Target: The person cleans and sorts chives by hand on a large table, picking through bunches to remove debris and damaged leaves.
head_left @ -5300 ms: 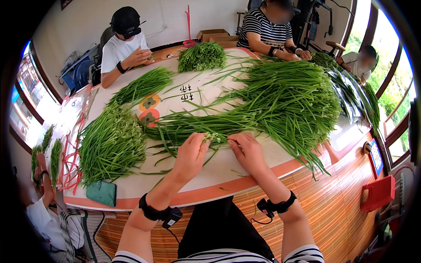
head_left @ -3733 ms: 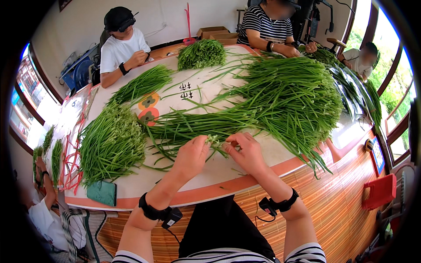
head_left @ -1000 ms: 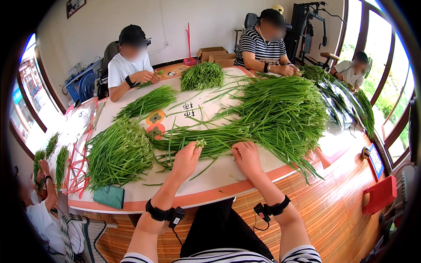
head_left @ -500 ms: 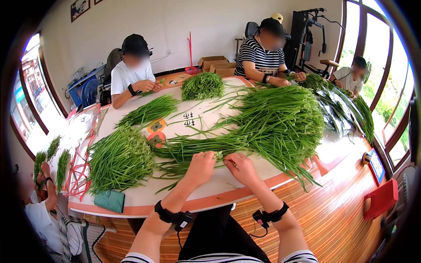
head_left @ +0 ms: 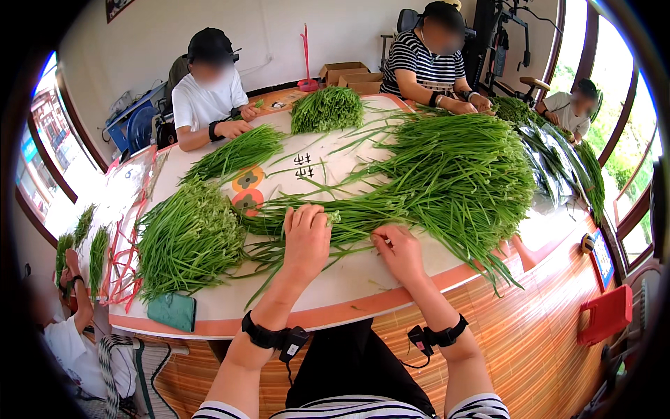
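My left hand (head_left: pixel 307 241) is closed around a small bunch of flowering chives (head_left: pixel 335 217), whose pale bud ends poke out by the fingers. Its long green stalks merge with loose chives lying across the table, so their far ends cannot be told apart. A little to the right and nearer me, my right hand (head_left: pixel 399 253) hovers by the loose stalks with thumb and fingers pinched together. Whatever is in that pinch is too small to make out. A big heap of chives (head_left: pixel 467 167) spreads to the right; another pile (head_left: pixel 188 241) lies at the left.
The pale table (head_left: pixel 349 297) has an orange border. A green wallet-like case (head_left: pixel 172 311) lies at its near left edge. Beyond are a chive bundle (head_left: pixel 326 109) and a smaller heap (head_left: pixel 234 153). Several people work around the table. A red stool (head_left: pixel 606 314) stands right.
My hands have parted: the left has moved left and away from me with the chives, the right slightly right. At the far left, a person's hand has come down to the smaller heap.
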Available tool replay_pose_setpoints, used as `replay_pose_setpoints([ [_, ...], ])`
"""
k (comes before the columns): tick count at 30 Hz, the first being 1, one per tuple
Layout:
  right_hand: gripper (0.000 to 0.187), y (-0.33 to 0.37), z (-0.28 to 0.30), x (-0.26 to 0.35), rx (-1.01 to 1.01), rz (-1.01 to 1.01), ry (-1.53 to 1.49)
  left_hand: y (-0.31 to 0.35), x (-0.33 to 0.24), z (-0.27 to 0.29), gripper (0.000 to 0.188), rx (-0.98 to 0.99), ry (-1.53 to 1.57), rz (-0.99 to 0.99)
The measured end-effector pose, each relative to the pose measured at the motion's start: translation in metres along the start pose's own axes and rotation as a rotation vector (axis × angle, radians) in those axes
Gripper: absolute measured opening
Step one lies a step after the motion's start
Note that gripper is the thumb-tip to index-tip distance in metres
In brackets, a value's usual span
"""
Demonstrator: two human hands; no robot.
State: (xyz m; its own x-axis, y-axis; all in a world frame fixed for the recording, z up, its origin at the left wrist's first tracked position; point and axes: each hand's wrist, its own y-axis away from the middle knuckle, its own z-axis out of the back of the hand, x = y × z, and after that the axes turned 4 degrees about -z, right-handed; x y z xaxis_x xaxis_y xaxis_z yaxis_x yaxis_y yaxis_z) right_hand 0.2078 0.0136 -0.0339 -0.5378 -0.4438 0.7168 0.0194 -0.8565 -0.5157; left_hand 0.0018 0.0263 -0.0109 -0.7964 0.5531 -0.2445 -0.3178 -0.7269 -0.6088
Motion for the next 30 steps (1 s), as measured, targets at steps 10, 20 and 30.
replay_pose_setpoints([
  [10, 0.011, -0.011, -0.019, 0.020, 0.081, 0.057, -0.062, 0.002, -0.014, 0.002, 0.017, 0.208, 0.237, -0.020],
  [20, 0.011, -0.009, -0.016, 0.016, 0.038, -0.008, -0.132, 0.005, -0.016, 0.002, 0.018, 0.171, 0.430, 0.108],
  [30, 0.011, -0.005, -0.001, -0.005, 0.189, 0.110, 0.263, 0.003, -0.015, 0.002, 0.019, 0.116, 0.455, 0.221],
])
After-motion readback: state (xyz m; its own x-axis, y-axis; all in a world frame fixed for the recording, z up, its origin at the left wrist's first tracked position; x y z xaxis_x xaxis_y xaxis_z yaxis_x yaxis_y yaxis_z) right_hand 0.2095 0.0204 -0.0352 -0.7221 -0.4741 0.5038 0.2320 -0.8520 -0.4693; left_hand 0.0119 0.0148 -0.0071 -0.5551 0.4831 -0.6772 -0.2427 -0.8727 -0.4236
